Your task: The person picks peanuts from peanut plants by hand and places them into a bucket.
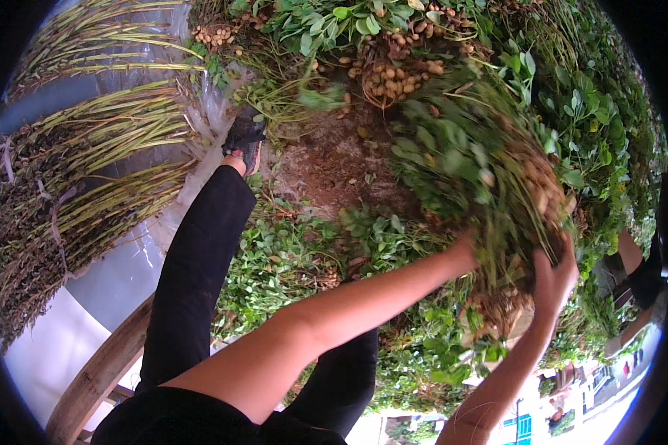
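Both hands are at a large bunch of uprooted peanut plants (467, 144) on the right, blurred by motion. My left hand (465, 250) reaches the near side of the bunch, its fingers hidden by stems and leaves. My right hand (556, 272) grips the stems from the right, just below a mass of pods (540, 183). Another cluster of peanut pods (392, 83) lies beyond the bunch, near the top middle. Brown roots (498, 311) show between my two forearms.
Leafy peanut plants (595, 111) are heaped at the right and around my legs. Dry tied stalk bundles (100, 139) lie on plastic sheeting at left. My shoe (245, 139) rests beside bare soil (339, 161). A curved wooden bar (103, 361) is lower left. Another person's arm (629, 253) shows far right.
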Demonstrator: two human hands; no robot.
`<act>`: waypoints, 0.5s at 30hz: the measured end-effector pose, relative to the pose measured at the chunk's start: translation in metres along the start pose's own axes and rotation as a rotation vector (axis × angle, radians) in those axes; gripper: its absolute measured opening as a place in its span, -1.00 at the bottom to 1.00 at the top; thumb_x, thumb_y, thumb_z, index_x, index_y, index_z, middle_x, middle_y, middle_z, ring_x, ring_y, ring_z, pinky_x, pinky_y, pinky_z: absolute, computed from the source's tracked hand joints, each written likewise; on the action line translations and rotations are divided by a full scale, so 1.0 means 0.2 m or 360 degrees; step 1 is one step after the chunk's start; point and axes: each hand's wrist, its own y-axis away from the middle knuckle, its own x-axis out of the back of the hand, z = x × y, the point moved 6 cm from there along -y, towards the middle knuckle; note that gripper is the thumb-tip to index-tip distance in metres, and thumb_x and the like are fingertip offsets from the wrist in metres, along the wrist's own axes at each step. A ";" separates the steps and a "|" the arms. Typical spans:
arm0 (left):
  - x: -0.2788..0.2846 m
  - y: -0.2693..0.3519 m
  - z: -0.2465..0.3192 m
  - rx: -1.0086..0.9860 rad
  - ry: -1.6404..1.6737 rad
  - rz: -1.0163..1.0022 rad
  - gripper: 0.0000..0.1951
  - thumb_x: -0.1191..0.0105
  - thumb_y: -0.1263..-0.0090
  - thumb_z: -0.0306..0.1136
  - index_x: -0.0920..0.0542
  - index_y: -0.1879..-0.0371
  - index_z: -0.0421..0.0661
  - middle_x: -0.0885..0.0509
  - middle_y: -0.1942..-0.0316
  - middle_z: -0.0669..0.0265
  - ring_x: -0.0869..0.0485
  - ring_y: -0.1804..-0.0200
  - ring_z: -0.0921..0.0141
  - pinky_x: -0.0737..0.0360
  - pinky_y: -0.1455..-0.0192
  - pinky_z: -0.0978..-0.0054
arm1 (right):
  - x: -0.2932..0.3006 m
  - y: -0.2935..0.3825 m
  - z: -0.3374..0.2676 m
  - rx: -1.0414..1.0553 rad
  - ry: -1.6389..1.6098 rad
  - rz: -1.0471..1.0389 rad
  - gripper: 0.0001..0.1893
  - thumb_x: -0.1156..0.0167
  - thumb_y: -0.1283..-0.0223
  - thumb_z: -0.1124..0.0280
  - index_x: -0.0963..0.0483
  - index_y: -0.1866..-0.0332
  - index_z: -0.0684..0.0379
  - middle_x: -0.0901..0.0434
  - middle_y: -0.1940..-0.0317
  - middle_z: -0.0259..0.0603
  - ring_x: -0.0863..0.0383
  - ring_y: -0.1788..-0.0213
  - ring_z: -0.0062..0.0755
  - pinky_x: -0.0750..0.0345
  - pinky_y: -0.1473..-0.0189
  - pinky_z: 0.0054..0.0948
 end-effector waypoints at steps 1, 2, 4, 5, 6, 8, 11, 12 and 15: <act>-0.10 0.00 0.03 -0.0020 0.0030 -0.0082 -0.30 -0.02 -0.44 -0.15 -0.04 -0.46 -0.15 -0.18 -0.42 -0.06 -0.28 -0.39 0.10 -0.24 -0.42 0.17 | 0.08 0.00 0.09 0.0034 0.0057 0.0036 -0.51 -0.19 0.04 0.40 -0.52 -0.11 0.16 -0.69 0.13 -0.15 -0.68 0.12 -0.30 -0.56 -0.05 -0.26; -0.17 -0.01 0.07 -0.0044 0.0065 -0.0152 -0.28 -0.03 -0.43 -0.17 -0.02 -0.46 -0.15 -0.16 -0.43 -0.07 -0.27 -0.40 0.09 -0.23 -0.44 0.16 | 0.14 -0.03 0.15 0.0038 0.0260 0.0112 -0.47 -0.23 0.01 0.40 -0.48 -0.18 0.20 -0.67 0.07 -0.13 -0.66 0.06 -0.26 -0.54 -0.09 -0.28; -0.21 -0.03 0.14 -0.0054 0.0155 -0.0218 -0.25 -0.05 -0.42 -0.19 0.02 -0.48 -0.14 -0.13 -0.44 -0.10 -0.25 -0.41 0.07 -0.21 -0.46 0.15 | 0.17 -0.13 0.28 -0.0014 0.0625 0.0197 -0.41 -0.29 -0.04 0.35 -0.41 -0.26 0.20 -0.61 -0.05 -0.08 -0.61 -0.05 -0.18 -0.50 -0.15 -0.27; -0.16 -0.03 0.15 -0.0001 0.0231 -0.0244 -0.24 -0.06 -0.42 -0.20 0.04 -0.48 -0.14 -0.11 -0.44 -0.12 -0.25 -0.42 0.05 -0.20 -0.47 0.15 | 0.13 -0.19 0.36 -0.0100 0.0806 0.0216 -0.39 -0.31 -0.06 0.31 -0.39 -0.28 0.18 -0.57 -0.11 -0.05 -0.58 -0.11 -0.14 -0.50 -0.17 -0.25; -0.08 0.03 0.16 0.0136 0.0376 -0.0241 -0.19 -0.09 -0.40 -0.14 0.06 -0.48 -0.18 -0.06 -0.46 -0.13 -0.27 -0.41 0.03 -0.21 -0.47 0.15 | 0.04 -0.27 0.55 -0.0008 0.0966 0.0268 -0.31 -0.35 0.00 0.32 -0.34 -0.34 0.05 -0.50 -0.20 -0.03 -0.46 -0.24 0.02 -0.38 -0.33 -0.05; 0.11 0.07 0.07 -0.0055 0.0230 -0.0323 -0.09 -0.12 -0.35 0.02 0.07 -0.46 -0.27 -0.08 -0.44 -0.20 -0.24 -0.43 0.01 -0.17 -0.49 0.15 | -0.19 -0.44 0.79 -0.0472 0.1142 0.0059 -0.11 -0.35 0.00 0.35 -0.05 -0.48 -0.07 -0.04 -0.47 -0.04 -0.09 -0.45 0.12 -0.24 -0.35 0.25; 0.53 0.41 -0.11 -0.0138 0.0122 -0.0063 -0.21 -0.05 -0.42 0.00 -0.05 -0.44 -0.26 -0.15 -0.42 -0.17 -0.23 -0.44 0.07 -0.20 -0.48 0.15 | -0.42 -0.49 0.11 -0.0131 0.0986 -0.0084 -0.04 -0.28 -0.02 0.47 0.10 -0.52 -0.16 0.26 -0.54 -0.04 0.20 -0.52 0.17 -0.13 -0.29 0.47; 0.69 0.57 -0.15 -0.0218 0.0055 0.0015 -0.38 0.03 -0.49 -0.06 -0.22 -0.35 -0.27 -0.30 -0.36 -0.09 -0.33 -0.39 0.14 -0.27 -0.44 0.18 | -0.49 -0.48 -0.13 0.0107 0.0885 -0.0024 -0.05 -0.29 -0.02 0.46 0.09 -0.52 -0.16 0.24 -0.54 -0.05 0.20 -0.52 0.18 -0.14 -0.31 0.42; 1.12 0.94 -0.34 -0.0128 -0.0061 0.0324 -0.57 0.05 -0.51 -0.11 -0.44 -0.17 -0.19 -0.53 -0.18 0.03 -0.48 -0.28 0.21 -0.39 -0.35 0.24 | -0.70 -0.46 -0.88 0.0719 0.0458 -0.0042 -0.02 -0.35 0.03 0.41 0.05 -0.52 -0.15 0.23 -0.54 -0.08 0.17 -0.51 0.23 -0.17 -0.35 0.28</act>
